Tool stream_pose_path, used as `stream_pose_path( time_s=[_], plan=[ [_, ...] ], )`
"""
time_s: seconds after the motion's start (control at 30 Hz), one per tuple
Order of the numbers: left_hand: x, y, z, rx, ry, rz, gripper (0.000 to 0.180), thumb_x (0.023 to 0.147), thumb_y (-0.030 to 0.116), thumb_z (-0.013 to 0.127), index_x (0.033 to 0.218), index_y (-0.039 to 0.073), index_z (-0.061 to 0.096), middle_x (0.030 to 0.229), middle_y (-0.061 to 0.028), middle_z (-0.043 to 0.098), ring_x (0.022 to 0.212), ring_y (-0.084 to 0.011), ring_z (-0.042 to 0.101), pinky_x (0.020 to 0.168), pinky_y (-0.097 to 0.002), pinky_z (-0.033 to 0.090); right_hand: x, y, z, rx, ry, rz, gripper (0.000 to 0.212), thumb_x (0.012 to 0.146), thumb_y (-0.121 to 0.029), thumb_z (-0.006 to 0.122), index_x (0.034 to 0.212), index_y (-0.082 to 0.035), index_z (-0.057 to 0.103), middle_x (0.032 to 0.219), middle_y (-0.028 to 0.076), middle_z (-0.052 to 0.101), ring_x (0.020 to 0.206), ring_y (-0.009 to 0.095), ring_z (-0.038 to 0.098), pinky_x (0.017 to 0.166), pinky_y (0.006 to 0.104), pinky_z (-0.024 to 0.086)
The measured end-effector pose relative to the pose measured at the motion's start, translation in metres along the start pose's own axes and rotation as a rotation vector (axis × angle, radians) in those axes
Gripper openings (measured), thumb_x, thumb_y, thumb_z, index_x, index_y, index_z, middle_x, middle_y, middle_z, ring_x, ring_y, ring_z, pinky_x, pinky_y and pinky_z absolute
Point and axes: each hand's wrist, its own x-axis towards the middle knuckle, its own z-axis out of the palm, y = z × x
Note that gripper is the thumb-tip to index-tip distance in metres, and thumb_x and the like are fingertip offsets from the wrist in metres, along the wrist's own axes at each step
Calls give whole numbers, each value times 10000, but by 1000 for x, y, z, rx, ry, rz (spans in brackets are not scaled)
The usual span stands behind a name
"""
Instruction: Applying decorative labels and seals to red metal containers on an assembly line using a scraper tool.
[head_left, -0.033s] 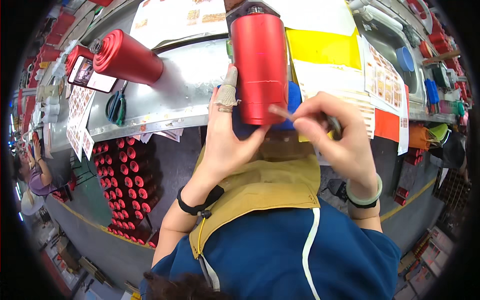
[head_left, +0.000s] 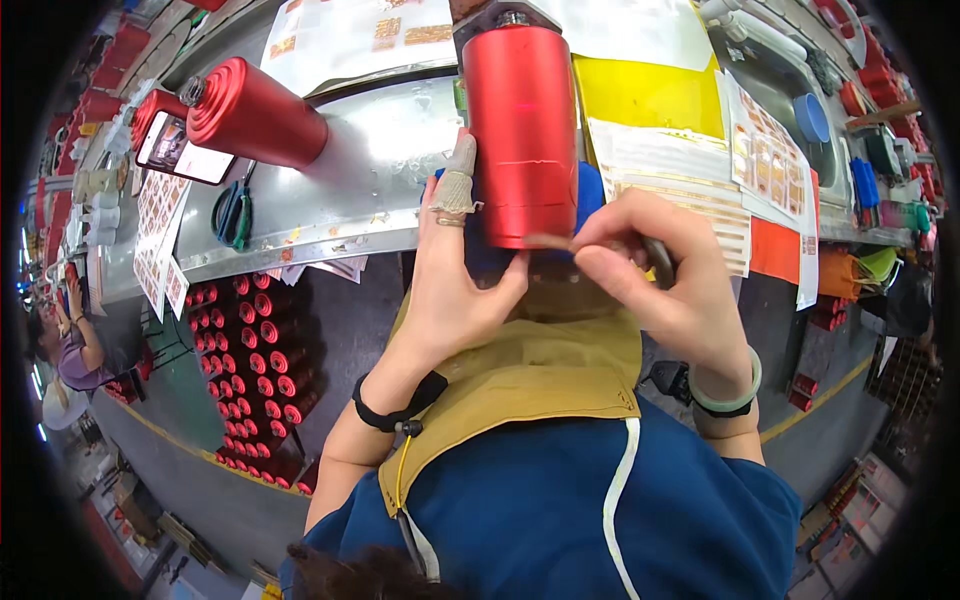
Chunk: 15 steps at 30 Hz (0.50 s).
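A red metal-looking bottle (head_left: 520, 130) lies lengthwise before me, its threaded neck at the far end. Under its near part is a blue pad (head_left: 590, 188). My left hand (head_left: 450, 265) steadies it, fingers along its left side and thumb at the near end. A pale finger cover (head_left: 455, 190) is on one finger. Between thumb and fingertips, my right hand (head_left: 665, 265) pinches a thin brownish strip (head_left: 547, 241), which reaches the bottle's near edge. Something dark and rounded (head_left: 659, 262) shows within that hand; its kind is unclear. A fine line runs across the bottle's lower part.
Left on the metal bench (head_left: 385, 130) are another red bottle (head_left: 260, 115), a phone (head_left: 180, 150), scissors (head_left: 232, 215) and printed sheets (head_left: 160, 225). Yellow and white sheets (head_left: 650, 95) lie at right. Red bottles (head_left: 255, 370) are stacked below. Another person (head_left: 85, 345) is at far left.
My right hand has moved slightly toward me and left. The strip has swung from slanting over the bottle to lying nearly level at its near edge. My left hand stays in place.
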Motion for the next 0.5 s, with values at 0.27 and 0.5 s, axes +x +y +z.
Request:
stream_pose_path(
  time_s=[0.27, 0.5],
  plan=[
    [-11, -7, -4, -456, -8, -45, 689, 1031, 110, 517, 1621, -50, 201, 1688, -211, 239, 1576, -309, 210, 1270, -430, 161, 5, 10, 18, -12, 4, 111, 123, 912, -104, 745, 880, 4, 696, 718, 45, 648, 600, 100, 523, 560, 280, 422],
    [-8, -6, 3, -328, 34, -13, 745, 1015, 137, 602, 1616, -57, 207, 1673, -221, 260, 1560, -314, 252, 1259, -431, 198, 5, 14, 19, -20, 15, 95, 138, 914, -111, 742, 873, 11, 691, 706, 44, 649, 589, 98, 510, 552, 278, 418]
  ],
)
